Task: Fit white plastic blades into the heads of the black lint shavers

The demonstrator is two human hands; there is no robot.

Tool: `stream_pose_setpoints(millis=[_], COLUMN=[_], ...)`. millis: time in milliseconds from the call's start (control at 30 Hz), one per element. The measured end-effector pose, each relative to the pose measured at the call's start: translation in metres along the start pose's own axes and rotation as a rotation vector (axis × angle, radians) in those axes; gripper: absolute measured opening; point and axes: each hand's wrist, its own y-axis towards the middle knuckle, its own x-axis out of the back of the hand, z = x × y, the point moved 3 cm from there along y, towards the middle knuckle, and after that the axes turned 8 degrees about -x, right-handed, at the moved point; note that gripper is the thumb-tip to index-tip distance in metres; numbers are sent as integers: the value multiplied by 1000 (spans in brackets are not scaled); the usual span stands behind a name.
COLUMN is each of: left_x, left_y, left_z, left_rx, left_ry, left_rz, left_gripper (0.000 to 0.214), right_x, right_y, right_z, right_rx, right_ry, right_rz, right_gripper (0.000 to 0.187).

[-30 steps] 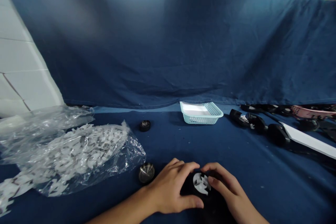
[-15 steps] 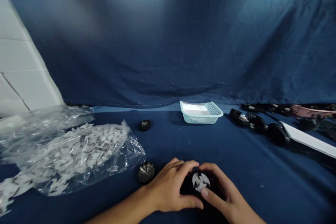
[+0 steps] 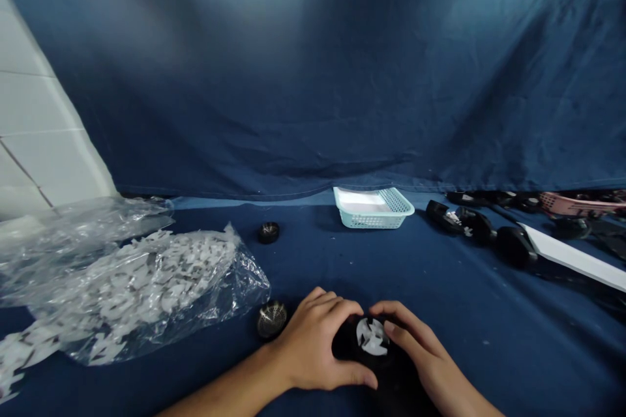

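Both my hands wrap a black round part [image 3: 386,371] at the near edge of the blue-covered table. A white fan-shaped piece [image 3: 372,336] sits in its top. My left hand [image 3: 317,345] curls round the part's left side, thumb below. My right hand [image 3: 420,355] grips the right side, fingers resting by the white piece. A small metal mesh cap [image 3: 272,319] lies just left of my left hand.
A clear plastic bag [image 3: 147,283] full of white fan pieces lies at left. A small black cap [image 3: 268,232] and a pale blue basket [image 3: 374,208] sit farther back. Black parts [image 3: 482,228] and a white strip [image 3: 572,257] lie at right. A blue cloth hangs behind.
My right fingers shifted over the white piece and back to its right side. The white piece has turned slightly. The view drifted a little.
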Motion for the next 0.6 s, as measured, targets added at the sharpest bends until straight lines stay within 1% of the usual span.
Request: stream_pose_setpoints(millis=[67, 167, 233, 300, 367, 500, 533, 600], left_x=[-1, 0, 2, 6, 10, 13, 13, 11], left_y=[1, 2, 1, -1, -3, -7, -8, -10], left_z=[1, 0, -2, -5, -8, -14, -15, -17], left_rx=[15, 1, -18, -40, -87, -222, -243, -266], left_ry=[22, -7, -39, -69, -87, -23, -2, 30], left_rz=[4, 27, 29, 1, -44, -141, -157, -177], left_gripper=[62, 60, 57, 55, 56, 62, 62, 60], right_x=[1, 2, 2, 2, 0, -7, -7, -4], right_y=[2, 2, 0, -2, -6, -13, -14, -16], right_z=[-1, 2, 5, 7, 9, 8, 7, 3], right_rx=[-12, -16, -34, -63, -83, -62, -43, 24], right_ry=[-9, 8, 50, 117, 199, 368, 390, 391], right_rz=[-24, -30, -32, -29, 21, 246, 272, 259], right_gripper=[24, 25, 26, 29, 33, 36, 35, 36])
